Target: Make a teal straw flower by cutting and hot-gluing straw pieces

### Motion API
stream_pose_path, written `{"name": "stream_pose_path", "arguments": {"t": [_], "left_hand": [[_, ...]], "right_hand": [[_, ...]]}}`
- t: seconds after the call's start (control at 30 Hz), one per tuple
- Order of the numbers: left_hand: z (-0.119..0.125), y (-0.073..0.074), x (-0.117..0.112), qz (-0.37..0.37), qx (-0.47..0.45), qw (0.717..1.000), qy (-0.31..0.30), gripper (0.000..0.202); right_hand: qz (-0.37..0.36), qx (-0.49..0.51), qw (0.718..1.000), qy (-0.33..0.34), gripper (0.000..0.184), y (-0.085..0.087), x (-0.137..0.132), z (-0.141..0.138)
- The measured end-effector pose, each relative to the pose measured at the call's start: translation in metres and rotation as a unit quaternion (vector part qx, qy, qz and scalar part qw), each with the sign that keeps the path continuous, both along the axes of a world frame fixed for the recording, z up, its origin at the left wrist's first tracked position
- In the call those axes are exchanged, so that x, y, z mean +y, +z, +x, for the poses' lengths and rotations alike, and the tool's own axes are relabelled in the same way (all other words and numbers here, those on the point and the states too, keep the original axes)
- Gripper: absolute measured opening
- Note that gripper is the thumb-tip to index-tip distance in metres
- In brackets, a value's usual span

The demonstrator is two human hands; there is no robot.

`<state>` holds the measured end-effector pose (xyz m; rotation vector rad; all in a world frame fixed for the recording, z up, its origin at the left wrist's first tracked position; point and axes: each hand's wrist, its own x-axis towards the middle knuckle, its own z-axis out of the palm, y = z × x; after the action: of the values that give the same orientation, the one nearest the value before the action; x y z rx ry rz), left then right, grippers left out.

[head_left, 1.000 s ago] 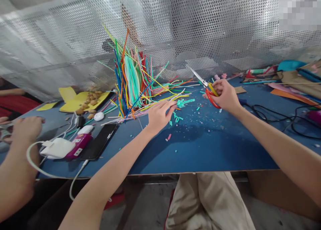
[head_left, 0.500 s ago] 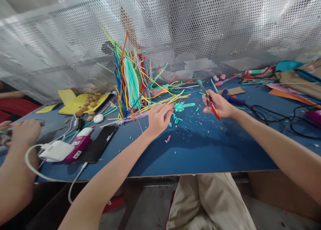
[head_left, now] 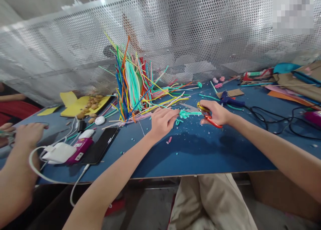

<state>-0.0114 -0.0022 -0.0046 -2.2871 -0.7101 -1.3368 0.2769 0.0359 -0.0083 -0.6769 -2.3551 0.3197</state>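
My left hand (head_left: 163,120) rests on the blue table (head_left: 195,153), its fingers pinched on the left end of a small bundle of teal pipe-cleaner pieces (head_left: 187,113). My right hand (head_left: 216,112) grips red-and-yellow scissors (head_left: 204,112), whose blades point left onto the teal bundle. Short teal and pink cut bits (head_left: 169,140) lie scattered around both hands. Just behind my left hand a big pile of coloured pipe cleaners (head_left: 135,86) leans against the perforated metal screen.
Another person's arm and hand (head_left: 27,136) work at the left edge. A black phone (head_left: 100,144), white charger (head_left: 59,152) and pink device (head_left: 79,146) lie at left. Yellow foam with nuts (head_left: 86,102) sits behind. Black cables (head_left: 273,118), a blue glue gun (head_left: 230,99) and craft scraps fill the right.
My right hand has come down and left from behind the table's middle, turning the scissors from pointing up-left to lying against the teal bundle. My left hand shifted slightly right.
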Motion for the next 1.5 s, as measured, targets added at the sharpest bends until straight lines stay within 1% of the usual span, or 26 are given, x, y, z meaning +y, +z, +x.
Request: {"name": "stream_pose_path", "arguments": {"t": [0.13, 0.33, 0.43, 0.57, 0.7, 0.77, 0.9, 1.0, 1.07, 1.13, 1.33, 1.5], "left_hand": [[-0.0015, 0.0004, 0.0009, 0.01, 0.002, 1.0, -0.004, 0.015], [-0.0021, -0.0001, 0.0019, 0.011, 0.004, 1.0, -0.017, 0.011], [-0.0017, 0.0, 0.0006, 0.004, 0.009, 1.0, -0.024, 0.012], [-0.0016, -0.0005, 0.0002, 0.003, 0.019, 1.0, -0.022, 0.014], [-0.0012, -0.0025, 0.0021, 0.004, 0.027, 0.999, -0.024, 0.022], [-0.0004, -0.0034, 0.0025, 0.006, 0.029, 0.999, -0.022, 0.025], [0.0013, -0.0043, 0.0019, -0.007, 0.038, 0.999, 0.0, 0.032], [0.0015, -0.004, 0.0014, -0.005, 0.028, 1.0, -0.01, 0.027], [0.001, -0.0036, 0.0014, 0.007, 0.018, 0.999, -0.032, 0.021], [0.0, -0.0036, 0.0018, 0.004, 0.018, 0.999, -0.042, 0.019], [-0.0036, -0.0068, 0.0039, -0.013, 0.039, 0.999, -0.005, 0.026], [-0.0036, -0.0088, 0.0037, -0.003, 0.046, 0.999, -0.013, 0.028]], "right_hand": [[0.004, 0.002, 1.0, -0.005, 0.058, 0.0004, 0.0006, 0.0011], [-0.075, -0.013, 0.996, 0.049, 0.057, 0.0049, 0.0014, 0.0073], [-0.078, -0.027, 0.995, 0.059, 0.055, 0.0066, 0.0015, 0.0094], [-0.063, -0.044, 0.996, 0.056, 0.055, 0.0075, 0.0015, 0.0092], [-0.038, -0.029, 0.998, 0.041, 0.056, 0.007, 0.0003, 0.0062], [-0.021, -0.017, 0.999, 0.03, 0.057, 0.0066, -0.0011, 0.0039], [0.028, 0.003, 1.0, 0.014, 0.056, 0.0062, -0.0038, 0.001], [0.052, 0.007, 0.999, -0.006, 0.055, 0.0062, -0.0048, 0.0014], [0.058, 0.01, 0.998, -0.016, 0.054, 0.0059, -0.0051, 0.002], [0.058, 0.01, 0.998, -0.022, 0.051, 0.0055, -0.0054, 0.0021], [0.06, 0.015, 0.998, -0.013, 0.048, 0.0052, -0.0062, 0.0003], [0.075, 0.012, 0.997, -0.021, 0.04, 0.0071, -0.0076, 0.0006]]}}
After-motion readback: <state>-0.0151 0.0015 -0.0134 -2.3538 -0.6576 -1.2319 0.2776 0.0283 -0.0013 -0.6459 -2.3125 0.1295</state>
